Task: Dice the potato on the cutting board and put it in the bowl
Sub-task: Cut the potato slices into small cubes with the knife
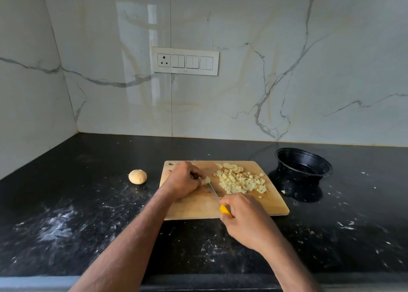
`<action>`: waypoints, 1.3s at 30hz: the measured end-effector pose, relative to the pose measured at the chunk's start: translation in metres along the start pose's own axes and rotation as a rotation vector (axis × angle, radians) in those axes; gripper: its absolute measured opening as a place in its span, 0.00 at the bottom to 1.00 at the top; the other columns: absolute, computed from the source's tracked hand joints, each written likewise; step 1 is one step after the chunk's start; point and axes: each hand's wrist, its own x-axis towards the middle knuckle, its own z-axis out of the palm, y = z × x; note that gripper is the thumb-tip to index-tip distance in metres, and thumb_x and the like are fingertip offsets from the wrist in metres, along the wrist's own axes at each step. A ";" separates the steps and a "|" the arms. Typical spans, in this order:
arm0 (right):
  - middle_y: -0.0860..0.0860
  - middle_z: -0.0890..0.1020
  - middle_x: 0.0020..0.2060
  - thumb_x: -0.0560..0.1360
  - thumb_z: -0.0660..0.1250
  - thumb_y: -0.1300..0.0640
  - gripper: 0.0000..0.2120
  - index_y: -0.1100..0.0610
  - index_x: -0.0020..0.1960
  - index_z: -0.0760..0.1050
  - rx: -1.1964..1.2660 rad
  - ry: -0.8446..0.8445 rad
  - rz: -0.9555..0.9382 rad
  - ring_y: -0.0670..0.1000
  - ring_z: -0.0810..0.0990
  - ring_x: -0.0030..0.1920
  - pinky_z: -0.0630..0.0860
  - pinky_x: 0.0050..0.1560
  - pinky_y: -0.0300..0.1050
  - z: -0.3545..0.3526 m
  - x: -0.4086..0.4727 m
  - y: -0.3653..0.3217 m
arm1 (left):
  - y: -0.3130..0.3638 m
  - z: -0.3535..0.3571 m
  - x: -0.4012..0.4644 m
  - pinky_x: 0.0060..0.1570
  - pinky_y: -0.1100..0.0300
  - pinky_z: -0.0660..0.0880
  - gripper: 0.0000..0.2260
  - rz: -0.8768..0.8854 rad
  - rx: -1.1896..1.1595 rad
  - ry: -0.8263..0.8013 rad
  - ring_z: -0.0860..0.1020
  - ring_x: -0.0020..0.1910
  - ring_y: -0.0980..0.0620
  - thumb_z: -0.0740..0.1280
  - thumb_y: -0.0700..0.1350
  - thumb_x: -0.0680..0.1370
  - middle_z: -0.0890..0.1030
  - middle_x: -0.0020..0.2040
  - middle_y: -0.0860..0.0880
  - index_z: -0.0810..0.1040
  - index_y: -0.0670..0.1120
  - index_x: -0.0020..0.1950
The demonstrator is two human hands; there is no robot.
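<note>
Left hand: the left hand rests on the rectangular wooden cutting board, its grip curled around a small pale piece of potato that it pins to the board.
Right hand: the right hand has its grip wrapped around the yellow handle of a small knife; the narrow blade runs up and to the left, its tip touching the held piece.
Diced potato: a heap of small pale potato cubes lies on the right half of the board, just beside the blade.
Slices: a few round potato slices lie overlapping at the far edge of the board, touching the heap.
Bowl: a round black plastic bowl stands on the surface to the right of the board, near its far corner; no potato shows inside it.
Whole potato: a round tan unpeeled potato sits on the surface left of the board, apart from it.
Surface: a black speckled stone surface with pale smears carries everything.
Wall: white marble-patterned tiles with a white switch panel.
</note>
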 end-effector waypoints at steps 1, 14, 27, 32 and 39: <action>0.43 0.68 0.23 0.78 0.69 0.55 0.07 0.56 0.54 0.81 0.009 -0.011 0.004 0.42 0.68 0.26 0.74 0.31 0.40 -0.004 -0.003 0.003 | 0.001 0.000 -0.001 0.51 0.66 0.72 0.07 0.009 -0.001 0.011 0.77 0.48 0.59 0.76 0.45 0.75 0.77 0.42 0.66 0.87 0.53 0.52; 0.46 0.84 0.49 0.79 0.68 0.54 0.15 0.52 0.65 0.80 0.167 0.161 0.060 0.43 0.81 0.45 0.80 0.43 0.40 0.018 0.034 -0.017 | -0.005 -0.007 -0.004 0.47 0.68 0.80 0.23 -0.058 -0.188 0.087 0.83 0.42 0.59 0.83 0.40 0.66 0.85 0.43 0.52 0.84 0.44 0.60; 0.46 0.84 0.55 0.79 0.68 0.52 0.16 0.50 0.66 0.78 0.006 0.137 0.028 0.46 0.82 0.50 0.71 0.41 0.33 0.031 0.045 -0.017 | -0.006 -0.005 -0.002 0.42 0.73 0.78 0.21 -0.068 -0.211 0.086 0.83 0.38 0.65 0.82 0.38 0.67 0.85 0.39 0.54 0.84 0.44 0.58; 0.47 0.82 0.57 0.79 0.69 0.51 0.17 0.49 0.67 0.77 0.020 0.055 0.041 0.49 0.81 0.53 0.77 0.47 0.43 0.028 0.053 -0.013 | -0.004 -0.005 -0.003 0.48 0.66 0.81 0.19 -0.071 -0.197 0.096 0.84 0.40 0.62 0.81 0.37 0.68 0.86 0.41 0.52 0.85 0.44 0.58; 0.46 0.82 0.59 0.79 0.69 0.50 0.18 0.50 0.68 0.76 0.038 0.027 0.050 0.48 0.81 0.53 0.76 0.49 0.40 0.025 0.048 -0.011 | -0.004 -0.003 -0.002 0.48 0.65 0.82 0.17 -0.092 -0.208 0.099 0.84 0.39 0.63 0.81 0.38 0.69 0.86 0.40 0.53 0.85 0.46 0.56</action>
